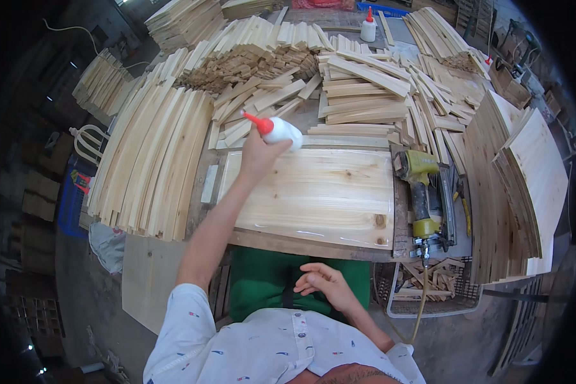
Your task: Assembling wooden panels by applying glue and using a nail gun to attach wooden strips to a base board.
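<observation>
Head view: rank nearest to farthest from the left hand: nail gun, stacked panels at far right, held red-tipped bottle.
1. Red-tipped bottle: in the left hand itself.
2. Nail gun: to its right, beyond the flat board.
3. Stacked panels: far right, past the nail gun.

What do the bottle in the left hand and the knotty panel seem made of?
The bottle: probably plastic, from its smooth white body and red nozzle. The panel: wood, seemingly unvarnished, showing pale grain and brown knots, though glossy along its edges.
</observation>
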Demonstrator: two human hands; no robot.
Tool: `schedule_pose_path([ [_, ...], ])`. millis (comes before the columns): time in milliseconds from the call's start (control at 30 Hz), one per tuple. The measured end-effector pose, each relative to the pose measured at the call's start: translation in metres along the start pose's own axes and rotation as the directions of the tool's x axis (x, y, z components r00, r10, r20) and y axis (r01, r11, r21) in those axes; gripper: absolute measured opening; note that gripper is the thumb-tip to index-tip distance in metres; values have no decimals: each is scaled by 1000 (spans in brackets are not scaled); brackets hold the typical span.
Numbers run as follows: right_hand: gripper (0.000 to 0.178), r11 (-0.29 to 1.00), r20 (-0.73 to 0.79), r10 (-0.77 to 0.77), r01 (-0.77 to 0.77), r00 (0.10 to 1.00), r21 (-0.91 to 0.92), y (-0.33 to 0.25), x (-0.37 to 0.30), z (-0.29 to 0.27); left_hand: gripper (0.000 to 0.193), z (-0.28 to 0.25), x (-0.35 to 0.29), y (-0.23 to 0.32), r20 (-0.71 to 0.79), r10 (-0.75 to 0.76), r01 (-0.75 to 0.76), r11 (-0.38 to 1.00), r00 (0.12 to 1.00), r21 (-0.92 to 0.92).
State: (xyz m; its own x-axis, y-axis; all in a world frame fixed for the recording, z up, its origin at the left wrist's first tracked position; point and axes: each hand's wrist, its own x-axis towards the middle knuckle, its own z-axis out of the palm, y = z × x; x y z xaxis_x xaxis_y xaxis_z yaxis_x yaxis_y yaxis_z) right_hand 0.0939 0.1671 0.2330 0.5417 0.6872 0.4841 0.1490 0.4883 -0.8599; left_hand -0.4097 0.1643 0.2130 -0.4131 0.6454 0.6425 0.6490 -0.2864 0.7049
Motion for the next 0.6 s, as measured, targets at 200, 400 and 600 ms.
schedule_pose_path([
  [200,43,897,-137,180,-105,974,429,21,-19,-56,26,37,-29,10,77,-23,26,999,997,-40],
  [400,38,493,27,607,-402,794,771,22,-59,-83,20,122,-128,121,316,-78,168,948,945,-270],
  [600,46,90,464,669,-682,581,725,18,-116,14,77,188,-184,179,644,276,69,887,713,-457],
])
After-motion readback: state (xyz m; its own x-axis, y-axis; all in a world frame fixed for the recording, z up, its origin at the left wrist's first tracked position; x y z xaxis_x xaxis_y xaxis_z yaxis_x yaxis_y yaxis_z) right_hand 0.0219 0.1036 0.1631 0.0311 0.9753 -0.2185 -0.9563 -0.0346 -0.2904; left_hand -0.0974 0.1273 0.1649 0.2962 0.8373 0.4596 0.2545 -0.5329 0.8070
